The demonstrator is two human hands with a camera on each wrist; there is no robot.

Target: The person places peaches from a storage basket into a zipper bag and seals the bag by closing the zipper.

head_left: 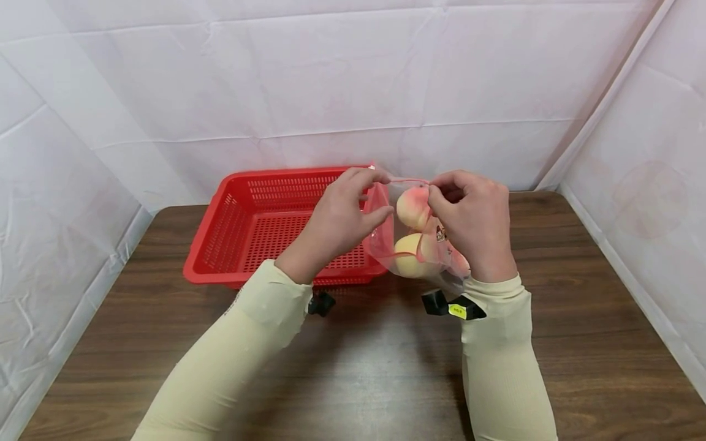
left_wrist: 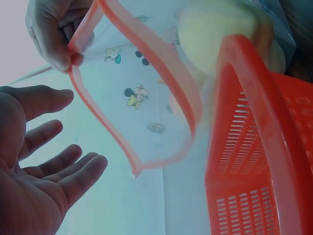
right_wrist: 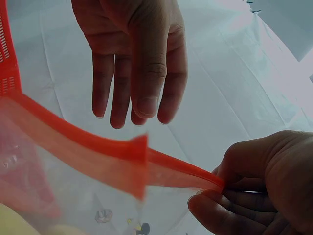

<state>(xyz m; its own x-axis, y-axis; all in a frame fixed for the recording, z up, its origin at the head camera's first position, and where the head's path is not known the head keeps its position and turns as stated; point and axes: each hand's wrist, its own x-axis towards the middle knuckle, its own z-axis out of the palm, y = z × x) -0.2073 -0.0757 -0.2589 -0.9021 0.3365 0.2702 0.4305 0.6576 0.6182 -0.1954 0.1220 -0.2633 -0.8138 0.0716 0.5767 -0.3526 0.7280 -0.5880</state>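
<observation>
A clear zip bag (left_wrist: 168,147) with red edging and small printed cartoon figures stands with its mouth spread apart. Inside it are peaches, among them a pink-and-yellow peach (head_left: 410,207) and a paler peach (head_left: 409,264) nearer the body. My right hand (head_left: 477,214) pinches the red edge of the mouth between thumb and fingers, as the right wrist view shows. On the other side, my left hand (head_left: 342,211) is close beside the mouth. Its fingers are spread and relaxed in the left wrist view (left_wrist: 44,161), with nothing in them.
A red plastic basket (head_left: 190,263) with slotted walls sits left of the bag, its right end close against it. Everything rests on a dark wooden table (head_left: 579,318). White sheeting (head_left: 342,79) hangs behind and at both sides.
</observation>
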